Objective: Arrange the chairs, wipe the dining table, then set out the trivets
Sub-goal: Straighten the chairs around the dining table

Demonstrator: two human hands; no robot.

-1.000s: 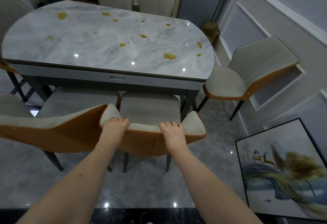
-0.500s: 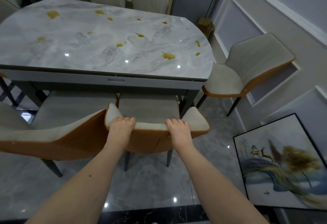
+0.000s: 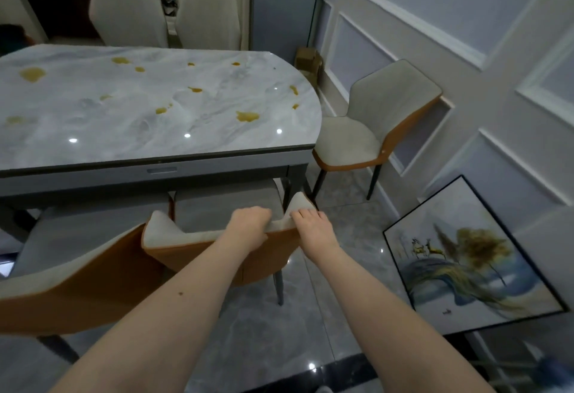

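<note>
- We face the dining table (image 3: 93,106), its marble top dotted with yellow spills (image 3: 247,116).
- The chair (image 3: 198,237) we handle sits tucked at the table's near edge, beside a second chair (image 3: 71,271) on the left.
- Our left hand (image 3: 248,224) curls over its backrest top.
- Our right hand (image 3: 313,226) grasps the backrest's right corner.

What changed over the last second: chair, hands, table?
The left hand has slid right along the backrest top of the chair and now grips close beside the right hand, which still rests on the right wing. The seat sits further under the table. Unchanged: stains unwiped, the side chair by the wall, the painting on the floor.
</note>
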